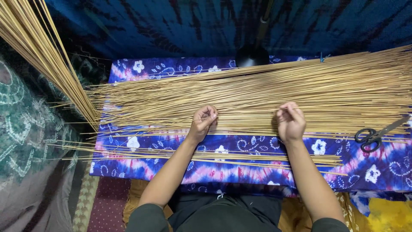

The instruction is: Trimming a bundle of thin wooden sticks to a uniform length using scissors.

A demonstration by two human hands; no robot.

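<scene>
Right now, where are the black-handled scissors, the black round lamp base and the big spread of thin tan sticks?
Black-handled scissors (370, 138): head view, on the handle loops.
Black round lamp base (252, 56): head view, on the dome's middle.
Big spread of thin tan sticks (249, 96): head view, on the pile's middle.

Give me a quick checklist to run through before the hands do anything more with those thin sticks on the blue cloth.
1. Left hand on the pile of thin tan sticks: ok, fingers pinched on them.
2. Right hand on the same pile: ok, fingers curled at its near edge.
3. Whether each hand grips one stick or several: cannot tell.
4. Black-handled scissors apart from both hands: ok, lying to the right.
5. Blue flowered cloth flat under the sticks: ok.
6. Loose sticks at the near edge: not ok, some stick out past the cloth.
</scene>
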